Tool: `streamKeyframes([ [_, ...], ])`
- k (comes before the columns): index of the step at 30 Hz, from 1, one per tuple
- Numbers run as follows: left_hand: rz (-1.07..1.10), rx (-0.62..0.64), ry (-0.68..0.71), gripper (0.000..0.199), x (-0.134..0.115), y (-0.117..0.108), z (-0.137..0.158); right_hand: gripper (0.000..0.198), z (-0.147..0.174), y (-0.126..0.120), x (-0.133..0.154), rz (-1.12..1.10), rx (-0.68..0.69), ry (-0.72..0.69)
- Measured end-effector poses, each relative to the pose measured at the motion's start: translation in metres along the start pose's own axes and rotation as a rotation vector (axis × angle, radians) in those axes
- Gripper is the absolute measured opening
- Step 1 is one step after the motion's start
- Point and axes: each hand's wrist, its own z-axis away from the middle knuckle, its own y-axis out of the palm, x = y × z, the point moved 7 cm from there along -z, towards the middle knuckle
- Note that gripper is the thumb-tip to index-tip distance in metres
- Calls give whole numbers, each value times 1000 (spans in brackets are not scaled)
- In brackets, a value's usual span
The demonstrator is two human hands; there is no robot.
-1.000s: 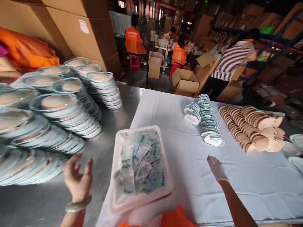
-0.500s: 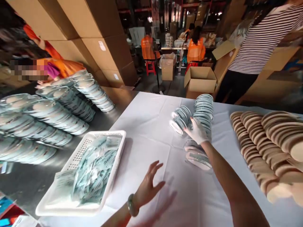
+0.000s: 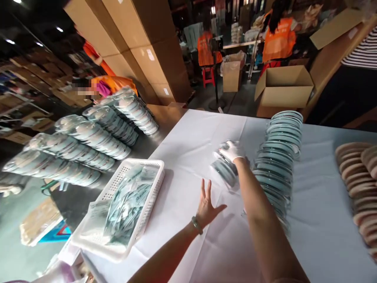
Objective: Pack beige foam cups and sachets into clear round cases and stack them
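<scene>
My right hand (image 3: 232,150), in a white glove, reaches over a small group of round, pale-blue, film-wrapped discs (image 3: 223,172) on the white-covered table. Its fingers are curled over the upper discs and hide part of them; some blur lies over this spot. Lower and nearer to me, my left hand (image 3: 207,208) hovers bare above the cloth with fingers spread, holding nothing. A bracelet (image 3: 196,225) circles that wrist. To the right of my right hand runs a long row of the same discs (image 3: 277,165), its near end partly hidden by my right forearm.
A white plastic basket (image 3: 161,167) of flat printed packets (image 3: 129,208) stands at left. Beyond it, wrapped stacks (image 3: 97,137) line a dark table. Tan discs (image 3: 353,177) lie at the right edge. An open carton (image 3: 287,96) and people in orange vests (image 3: 278,39) are behind.
My view has swung left. My right hand has moved from between the disc row and the small group onto the group, its fingers curling over it. My left hand stays spread.
</scene>
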Motion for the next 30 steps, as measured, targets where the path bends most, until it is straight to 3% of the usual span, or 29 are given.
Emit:
streamKeyframes([
  [3, -340, -46, 81, 106, 4, -26, 34, 64, 93, 29, 48, 7, 62, -134],
  [6, -534, -6, 244, 100, 16, -53, 111, 64, 212, 64, 82, 42, 135, -249],
  [9, -617, 47, 355, 96, 28, -69, 200, 60, 319, 92, 89, 16, 153, -303],
  [11, -649, 49, 325, 91, 34, -73, 247, 63, 359, 92, 80, -57, 141, -386],
  [13, -656, 36, 240, 89, 36, -73, 275, 61, 364, 66, 53, -127, 24, -447],
  [14, -649, 36, 192, 91, 37, -72, 282, 56, 353, 43, 31, -144, -105, -426],
  [17, -595, 107, 68, 105, 48, -75, 278, 51, 299, -26, -61, -109, -475, -144],
  [18, -559, 148, 30, 108, 56, -79, 271, 51, 281, -40, -84, -80, -517, -111],
  [20, -456, 223, -33, 103, 76, -92, 254, 43, 252, -48, -111, -10, -452, -158],
  [24, -255, 274, -65, 92, 105, -111, 230, 32, 247, -27, -110, 113, -387, -159],
  [30, -136, 274, -50, 91, 84, -72, 244, 34, 286, 17, -38, 103, -389, -37],
])
